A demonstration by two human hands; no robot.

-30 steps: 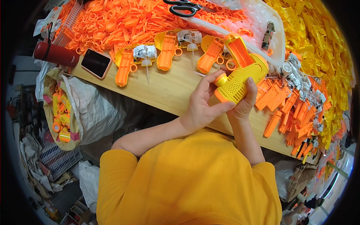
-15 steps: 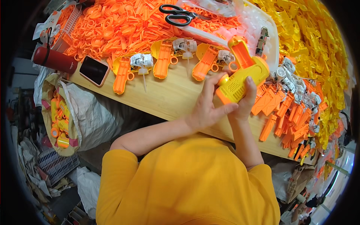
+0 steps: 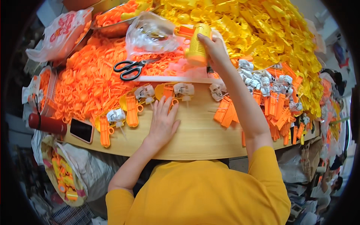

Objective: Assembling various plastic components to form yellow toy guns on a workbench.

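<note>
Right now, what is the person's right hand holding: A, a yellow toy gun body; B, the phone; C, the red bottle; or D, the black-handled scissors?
A: the right hand is stretched out over the far piles gripping the yellow toy gun body, while the black-handled scissors, phone and red bottle lie untouched on the table.

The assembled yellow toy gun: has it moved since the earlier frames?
Yes. The yellow toy gun was held by both hands over the wooden board; now the right hand alone has carried it away past the board's far edge, beside the clear bag.
</note>
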